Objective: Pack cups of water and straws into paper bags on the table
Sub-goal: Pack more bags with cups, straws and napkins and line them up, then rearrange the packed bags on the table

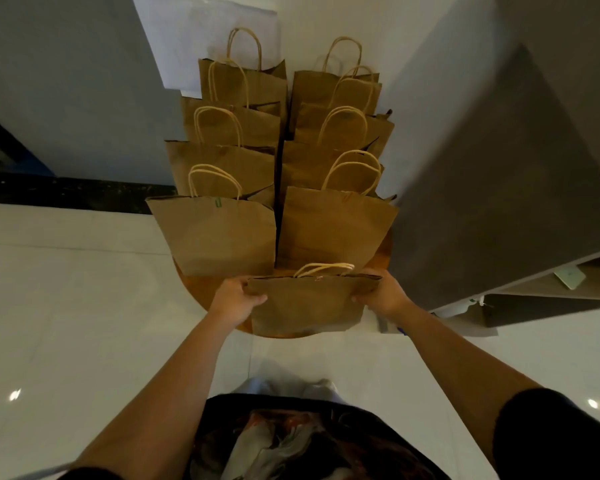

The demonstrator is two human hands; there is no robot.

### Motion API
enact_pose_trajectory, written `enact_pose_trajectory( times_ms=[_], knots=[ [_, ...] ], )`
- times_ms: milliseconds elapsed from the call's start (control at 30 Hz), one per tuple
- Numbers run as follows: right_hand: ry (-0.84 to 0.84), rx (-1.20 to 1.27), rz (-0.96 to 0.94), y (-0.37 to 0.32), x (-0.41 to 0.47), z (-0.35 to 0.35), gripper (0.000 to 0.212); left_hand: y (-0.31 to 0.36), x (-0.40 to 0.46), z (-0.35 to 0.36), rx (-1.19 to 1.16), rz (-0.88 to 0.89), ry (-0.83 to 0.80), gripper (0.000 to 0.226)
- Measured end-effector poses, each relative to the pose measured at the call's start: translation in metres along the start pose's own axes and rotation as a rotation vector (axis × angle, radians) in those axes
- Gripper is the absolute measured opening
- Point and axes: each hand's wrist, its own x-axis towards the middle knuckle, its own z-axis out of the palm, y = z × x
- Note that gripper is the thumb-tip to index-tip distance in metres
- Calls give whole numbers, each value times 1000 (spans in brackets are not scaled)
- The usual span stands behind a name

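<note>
Both hands on nearest paper bag (305, 303), lower centre.
Left hand (234, 297) and right hand (381, 294) each pinch a top corner; bag upright on wooden table (201, 289).

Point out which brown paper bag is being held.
The nearest brown paper bag, at the round wooden table's front edge: left hand and right hand grip its sides.

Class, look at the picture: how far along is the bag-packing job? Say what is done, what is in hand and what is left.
Done: two rows of paper bags stand upright on the round wooden table; their contents are hidden. In hand: the left hand and right hand grip the sides of the nearest bag at the table's front edge. Left: cannot be judged, since no cups or straws are in view.
</note>
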Motion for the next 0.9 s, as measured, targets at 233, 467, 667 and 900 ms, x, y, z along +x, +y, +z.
enact_pose_trajectory(
  times_ms=[233,467,667,900],
  knots=[
    [199,25,-29,-5,10,8,14,11,16,-4,104,114,148,18],
    [254,19,-175,-14,15,26,16,9,14,-18,36,128,243,17],
    [205,4,-69,-24,22,15,21,30,19,-23,32,15,161,32],
    [277,39,-107,-42,7,-34,38,98,1,-42,115,305,124,45]
  ],
)
